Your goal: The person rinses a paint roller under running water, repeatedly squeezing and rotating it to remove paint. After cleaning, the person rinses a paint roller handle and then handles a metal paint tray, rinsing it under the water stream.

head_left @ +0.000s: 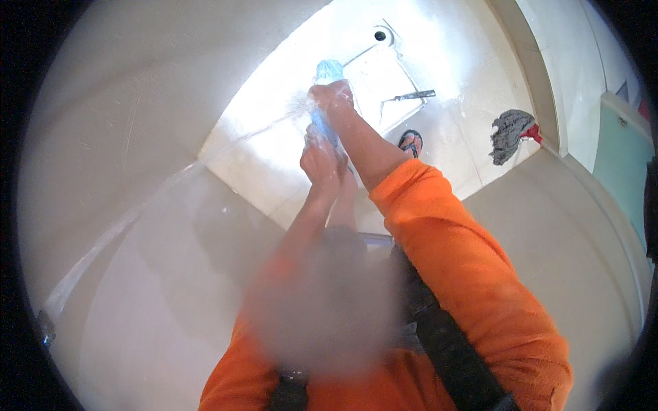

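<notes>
A crumpled light-blue, shiny thing [330,70], a cloth or a plastic bag, is gripped by both my hands above the pale floor. My right hand [332,96] closes around its upper part, and the blue end sticks out beyond the fingers. Lower down, my left hand [320,159] is wrapped round the near part, where a little blue shows between the two hands. Most of the thing is covered by my fingers, so its full shape is hidden. Orange sleeves [439,219] are pushed up my forearms.
A black-handled tool with a thin bent end [415,96] lies on the floor, near my sandalled foot [411,142]. Further off is a round drain hole [380,35]. A grey mop head [510,135] with a red part rests at the right. Pale walls [137,103] surround the floor.
</notes>
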The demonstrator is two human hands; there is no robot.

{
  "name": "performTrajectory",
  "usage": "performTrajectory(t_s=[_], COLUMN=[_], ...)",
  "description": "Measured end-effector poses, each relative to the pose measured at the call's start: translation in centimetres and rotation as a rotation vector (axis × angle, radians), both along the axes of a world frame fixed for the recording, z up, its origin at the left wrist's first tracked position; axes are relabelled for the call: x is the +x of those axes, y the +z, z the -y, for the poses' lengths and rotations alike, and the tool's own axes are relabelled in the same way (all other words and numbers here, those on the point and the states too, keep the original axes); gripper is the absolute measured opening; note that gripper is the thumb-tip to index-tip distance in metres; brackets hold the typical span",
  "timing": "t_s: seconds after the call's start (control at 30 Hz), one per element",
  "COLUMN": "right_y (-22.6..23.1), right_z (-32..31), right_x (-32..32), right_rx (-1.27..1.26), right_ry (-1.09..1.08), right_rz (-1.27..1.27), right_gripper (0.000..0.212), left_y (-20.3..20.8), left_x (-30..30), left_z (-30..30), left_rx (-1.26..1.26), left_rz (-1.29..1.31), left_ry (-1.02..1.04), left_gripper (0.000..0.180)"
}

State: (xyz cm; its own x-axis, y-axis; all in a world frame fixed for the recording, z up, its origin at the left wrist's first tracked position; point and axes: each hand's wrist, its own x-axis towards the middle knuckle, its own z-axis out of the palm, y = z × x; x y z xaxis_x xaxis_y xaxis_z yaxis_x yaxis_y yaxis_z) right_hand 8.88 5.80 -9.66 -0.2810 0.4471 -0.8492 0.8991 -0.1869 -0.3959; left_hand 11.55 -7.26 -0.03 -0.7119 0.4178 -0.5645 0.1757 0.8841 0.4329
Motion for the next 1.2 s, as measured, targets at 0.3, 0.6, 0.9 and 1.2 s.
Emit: performTrajectory(t_s=[0.3, 0.6, 0.9, 1.2], right_y=[1.4, 1.4, 0.3, -6.0], right_z=[1.5, -1.9, 3.1, 4.4], right_x=[-1.9, 1.5, 1.5, 0.0], right_rx=[0.1, 0.018, 0.061, -0.313], right_ry=[-0.366, -0.618, 0.175, -0.472], right_rz=[0.127, -0.235, -0.145, -0.352], right_gripper=[0.061, 0.092, 0.054, 0.022], left_y=[2.4, -2.0, 0.2, 1.3], left_x=[-1.1, -3.6, -5.8, -6.4], left_z=[0.7, 0.8, -4.5, -2.8], left_rx=[-0.179, -0.054, -0.35, -0.272], left_rz=[-0.243, 0.544, 0.08, 0.024], left_ry=[-0.354, 0.115, -0.404, -0.487], left_gripper=[0.05, 0.059, 0.04, 0.042])
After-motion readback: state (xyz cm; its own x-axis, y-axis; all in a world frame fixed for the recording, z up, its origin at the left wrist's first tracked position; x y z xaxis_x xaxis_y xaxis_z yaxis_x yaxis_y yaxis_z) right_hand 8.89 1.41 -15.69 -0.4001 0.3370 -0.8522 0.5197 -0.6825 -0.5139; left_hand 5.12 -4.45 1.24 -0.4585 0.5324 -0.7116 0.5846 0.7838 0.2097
